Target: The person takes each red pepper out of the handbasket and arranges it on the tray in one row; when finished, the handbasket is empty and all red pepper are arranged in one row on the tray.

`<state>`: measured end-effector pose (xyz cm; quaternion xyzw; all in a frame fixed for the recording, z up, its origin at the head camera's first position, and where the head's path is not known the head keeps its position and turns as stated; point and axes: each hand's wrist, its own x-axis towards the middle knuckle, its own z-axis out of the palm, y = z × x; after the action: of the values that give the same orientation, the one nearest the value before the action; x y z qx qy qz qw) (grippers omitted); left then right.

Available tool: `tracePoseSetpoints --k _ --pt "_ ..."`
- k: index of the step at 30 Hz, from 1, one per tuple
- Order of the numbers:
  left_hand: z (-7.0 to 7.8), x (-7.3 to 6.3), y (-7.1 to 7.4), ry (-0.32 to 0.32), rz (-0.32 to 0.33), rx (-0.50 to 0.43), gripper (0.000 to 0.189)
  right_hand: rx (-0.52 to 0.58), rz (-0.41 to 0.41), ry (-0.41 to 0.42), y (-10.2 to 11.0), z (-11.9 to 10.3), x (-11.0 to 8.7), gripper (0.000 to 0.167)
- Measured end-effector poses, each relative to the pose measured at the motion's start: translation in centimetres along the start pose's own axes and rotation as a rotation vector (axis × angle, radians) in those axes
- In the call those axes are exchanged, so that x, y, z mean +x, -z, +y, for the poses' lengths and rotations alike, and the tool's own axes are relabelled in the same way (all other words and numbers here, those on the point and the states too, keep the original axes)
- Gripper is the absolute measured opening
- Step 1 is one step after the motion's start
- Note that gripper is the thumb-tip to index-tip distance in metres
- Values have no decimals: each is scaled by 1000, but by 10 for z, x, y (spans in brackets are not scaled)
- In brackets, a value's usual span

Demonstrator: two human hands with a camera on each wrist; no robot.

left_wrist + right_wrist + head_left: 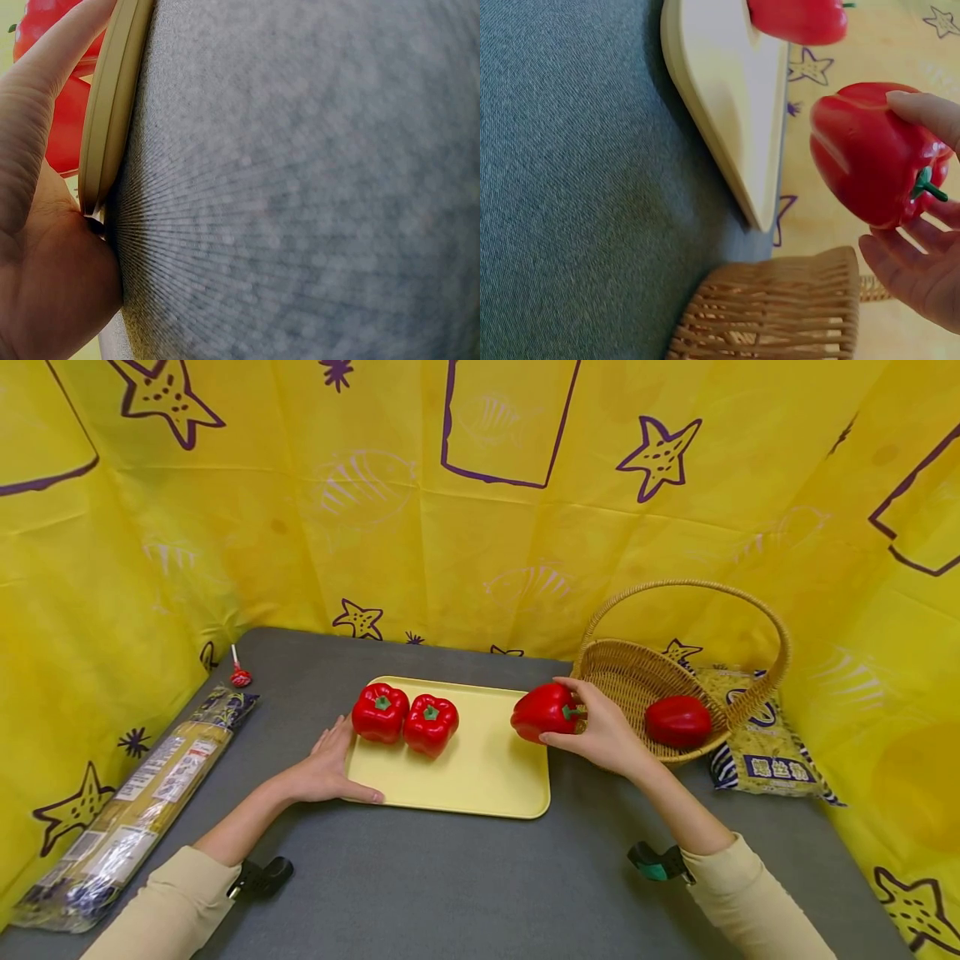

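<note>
My right hand [606, 735] grips a red pepper [542, 712] aloft at the 2 o'clock corner of the tray [465, 785]; my left hand [318, 772], fingers extended, braces the 8 o'clock corner, seemingly for steadiness.

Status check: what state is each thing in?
Tray, flat on the table
Left hand, touching the tray
Right hand, gripping a pepper
Two other peppers, on the tray, stems up
Basket, upright, one pepper inside
Long packet, lying flat
Bag, lying beside the basket
Lollipop, wrapping unclear
</note>
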<state>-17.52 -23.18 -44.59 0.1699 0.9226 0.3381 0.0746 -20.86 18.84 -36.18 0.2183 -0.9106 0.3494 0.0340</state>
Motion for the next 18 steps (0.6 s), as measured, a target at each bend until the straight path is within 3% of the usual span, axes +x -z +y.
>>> tracePoseSetpoints --k 10,18 --pt "0 0 0 8 -3 -1 132 -34 -35 61 -17 -5 4 83" --pt "0 1 0 13 -9 3 132 -26 -61 47 -28 -10 5 84"
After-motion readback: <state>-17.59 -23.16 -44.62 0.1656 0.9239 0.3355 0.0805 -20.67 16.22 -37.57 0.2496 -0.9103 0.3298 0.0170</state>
